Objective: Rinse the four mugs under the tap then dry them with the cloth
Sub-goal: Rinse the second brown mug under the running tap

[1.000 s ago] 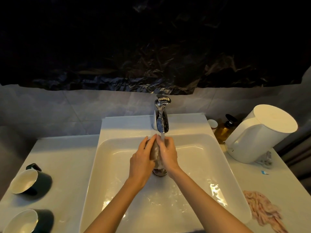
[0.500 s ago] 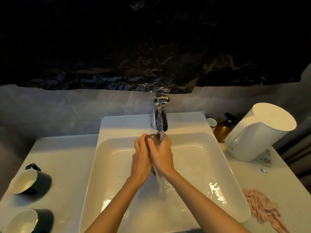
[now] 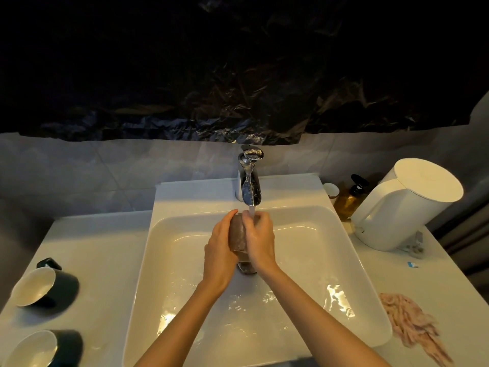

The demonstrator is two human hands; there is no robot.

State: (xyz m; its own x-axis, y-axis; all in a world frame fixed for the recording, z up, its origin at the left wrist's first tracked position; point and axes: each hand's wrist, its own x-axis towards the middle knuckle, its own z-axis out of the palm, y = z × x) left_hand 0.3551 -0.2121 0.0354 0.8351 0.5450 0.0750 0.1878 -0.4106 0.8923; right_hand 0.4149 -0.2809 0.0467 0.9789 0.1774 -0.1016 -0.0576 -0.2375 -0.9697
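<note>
Brown mug is clasped between both hands — left hand curled round one side, right hand round the other — directly under the stream from the tap, over the sink so runoff drains. On the left bench the far mug and near mug lie tipped, likely awaiting their turn; the cloth lies right, out of splash.

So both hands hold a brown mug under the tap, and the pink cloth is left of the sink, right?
Not quite. In the head view the pink cloth lies on the right of the sink, not the left. The left hand and right hand do hold the brown mug under the tap.
</note>
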